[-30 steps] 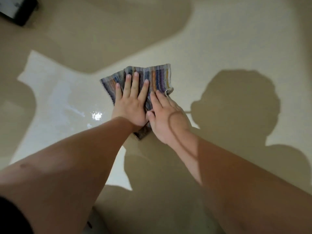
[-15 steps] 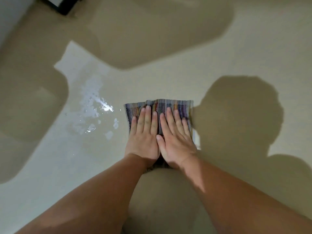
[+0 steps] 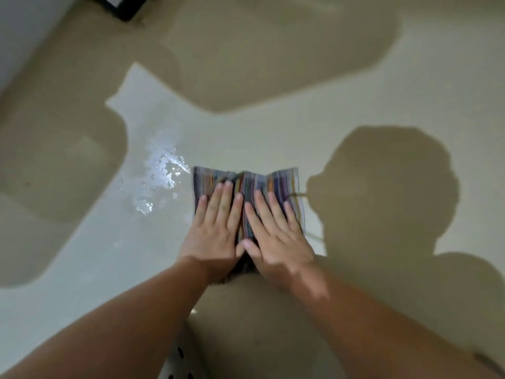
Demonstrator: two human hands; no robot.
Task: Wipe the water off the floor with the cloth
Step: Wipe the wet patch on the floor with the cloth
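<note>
Left hand (image 3: pixel 214 231): your palm lies flat, fingers spread, on the cloth (image 3: pixel 276 180).
Right hand (image 3: pixel 276 237): flat, spread, alongside.
Water (image 3: pixel 161 173): just left of the cloth, on the floor (image 3: pixel 259 138).

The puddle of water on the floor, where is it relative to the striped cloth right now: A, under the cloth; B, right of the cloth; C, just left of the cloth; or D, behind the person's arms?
C: the glistening water lies just off the left edge of the striped cloth, which both flat hands press down.
</note>
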